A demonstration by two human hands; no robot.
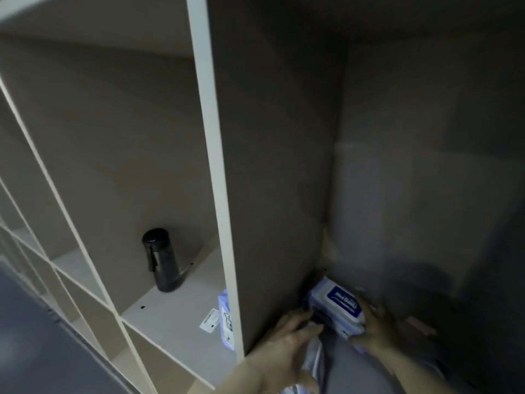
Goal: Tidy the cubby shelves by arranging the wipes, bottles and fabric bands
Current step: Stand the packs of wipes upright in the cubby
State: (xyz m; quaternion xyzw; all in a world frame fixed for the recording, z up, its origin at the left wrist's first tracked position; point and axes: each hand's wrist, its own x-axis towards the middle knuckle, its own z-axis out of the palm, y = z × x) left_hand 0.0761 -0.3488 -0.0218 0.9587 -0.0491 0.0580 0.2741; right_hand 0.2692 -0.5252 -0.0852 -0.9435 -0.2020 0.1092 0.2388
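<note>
As I look down into the dim right-hand cubby, I note the left hand [287, 341] nearest the camera, fingers spread and resting against the near-left end of a stack of wipes packs [336, 307]. The right hand [375, 325] lies open along the stack's right side, fingers extended toward the top pack's blue label; the picture is blurred there, so I cannot tell how firmly either hand presses. The stack sits on the cubby floor, tucked against the dividing panel [272, 166]. Left of that panel, another wipes pack [226, 319] stands on edge at the front of the neighbouring cubby. Farther back in that cubby, a black bottle [162, 260] stands upright, alone.
</note>
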